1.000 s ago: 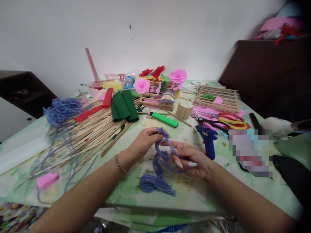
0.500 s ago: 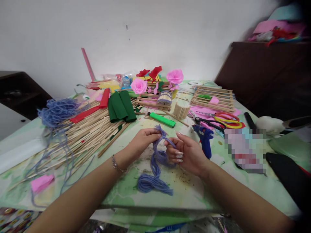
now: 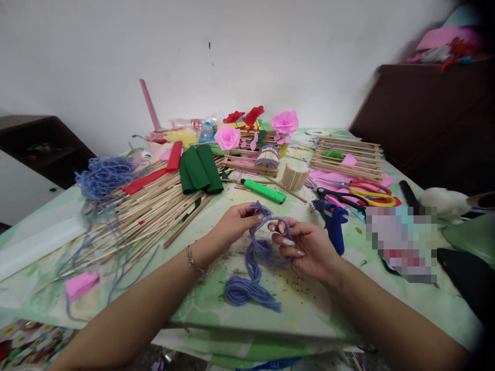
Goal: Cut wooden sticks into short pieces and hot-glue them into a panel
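Observation:
A bundle of blue-purple yarn [image 3: 253,296] lies on the green and white tablecloth, its upper end raised between my hands. My left hand [image 3: 240,222] pinches the frayed top of the bundle between thumb and fingers. Strands loop from there to my right hand [image 3: 305,246], whose curled fingers hold the loop at its right side. Just beyond my hands lies a bright green cutter [image 3: 265,191]. A blue glue gun [image 3: 333,224] rests to the right of my right hand.
Thin wooden sticks [image 3: 143,221], tangled yarn [image 3: 106,178] and green felt [image 3: 201,170] lie at the left. Behind are pink paper flowers [image 3: 227,137] and a stick frame [image 3: 348,157]. Scissors [image 3: 371,191] lie at the right.
The yarn loop between my hands has opened wider, and the fingers of my right hand have shifted along it. My left hand keeps its pinch. The whole view has moved slightly.

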{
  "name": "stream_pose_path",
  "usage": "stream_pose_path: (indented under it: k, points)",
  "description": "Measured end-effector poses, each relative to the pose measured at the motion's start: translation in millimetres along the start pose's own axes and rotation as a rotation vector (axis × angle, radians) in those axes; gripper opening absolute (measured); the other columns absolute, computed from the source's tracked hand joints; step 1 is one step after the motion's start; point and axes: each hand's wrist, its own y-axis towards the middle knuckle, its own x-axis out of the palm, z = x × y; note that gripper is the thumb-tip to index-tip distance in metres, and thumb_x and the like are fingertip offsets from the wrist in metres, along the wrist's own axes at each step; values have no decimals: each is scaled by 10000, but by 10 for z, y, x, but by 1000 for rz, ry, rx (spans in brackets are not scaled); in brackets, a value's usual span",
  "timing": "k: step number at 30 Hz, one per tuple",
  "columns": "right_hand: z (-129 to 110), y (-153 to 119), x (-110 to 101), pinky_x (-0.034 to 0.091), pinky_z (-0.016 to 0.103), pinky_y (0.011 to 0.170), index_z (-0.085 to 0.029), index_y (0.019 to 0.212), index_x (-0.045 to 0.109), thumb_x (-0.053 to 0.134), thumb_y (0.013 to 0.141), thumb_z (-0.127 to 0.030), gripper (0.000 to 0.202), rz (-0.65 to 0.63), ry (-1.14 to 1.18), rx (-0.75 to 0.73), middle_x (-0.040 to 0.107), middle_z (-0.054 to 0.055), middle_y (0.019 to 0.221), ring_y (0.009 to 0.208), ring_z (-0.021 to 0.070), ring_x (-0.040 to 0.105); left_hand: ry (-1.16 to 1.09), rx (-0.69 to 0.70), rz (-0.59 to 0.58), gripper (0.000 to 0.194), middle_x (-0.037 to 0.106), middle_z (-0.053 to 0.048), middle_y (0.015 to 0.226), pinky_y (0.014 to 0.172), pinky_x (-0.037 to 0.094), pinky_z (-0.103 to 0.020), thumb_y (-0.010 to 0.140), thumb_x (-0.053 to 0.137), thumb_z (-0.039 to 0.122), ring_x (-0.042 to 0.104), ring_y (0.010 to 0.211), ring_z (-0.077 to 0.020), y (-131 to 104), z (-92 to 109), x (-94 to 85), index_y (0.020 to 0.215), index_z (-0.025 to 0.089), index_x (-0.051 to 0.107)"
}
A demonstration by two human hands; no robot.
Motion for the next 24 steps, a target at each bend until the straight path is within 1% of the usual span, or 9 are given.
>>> stream_pose_path:
  k: [2,3,6,9,13,16,20,24]
  points:
    - [31,7,-2,82,141,324,-135,652,589,559,539,-6,174,57,-52,-26,572,27,766,510,52,388,29,29,1,247,687,-38,835,800,450,-298,642,748,290,590,799,-161,-2,-3,6,828,140,686]
    - [42,9,-2,74,141,323,-138,666,591,587,546,0,182,79,-75,-27,581,22,780,508,48,394,51,41,1,240,682,-39,835,798,450,-298,653,740,283,589,801,-162,-2,-6,10,836,141,677]
    - [50,8,3,66,129,327,-144,781,614,688,564,-21,260,104,-94,4,587,7,781,477,25,373,137,79,29,234,663,-43,832,788,446,-298,661,721,259,580,798,-164,-2,-10,21,849,136,654]
    - [36,6,7,62,115,326,-138,869,626,748,582,-66,320,65,-64,54,558,-11,727,451,10,333,181,100,25,220,645,-38,817,772,439,-294,661,697,248,570,790,-165,-11,10,35,840,130,645]
    - [23,8,9,56,110,321,-120,873,639,735,643,-101,250,-47,-59,104,546,-2,715,440,5,276,149,79,16,176,633,-18,760,731,424,-281,669,678,276,551,743,-155,-28,48,50,776,141,637]
    - [25,10,8,67,104,320,-123,863,625,710,657,-87,225,-34,-46,112,558,2,747,430,-2,255,94,64,14,230,635,-15,766,707,410,-272,662,711,323,542,733,-149,-31,47,53,789,146,639]
    - [38,16,1,79,106,323,-135,786,571,713,668,-107,187,-53,-33,139,511,-39,668,400,-10,219,58,61,-6,300,609,-1,745,675,388,-253,651,754,375,514,710,-125,-37,34,47,795,147,623]
    - [49,22,0,80,118,327,-153,787,542,731,682,-161,216,-83,-48,138,483,-66,609,381,-7,190,91,57,-33,311,593,10,742,679,388,-243,667,744,392,508,704,-115,-41,51,42,801,152,597]
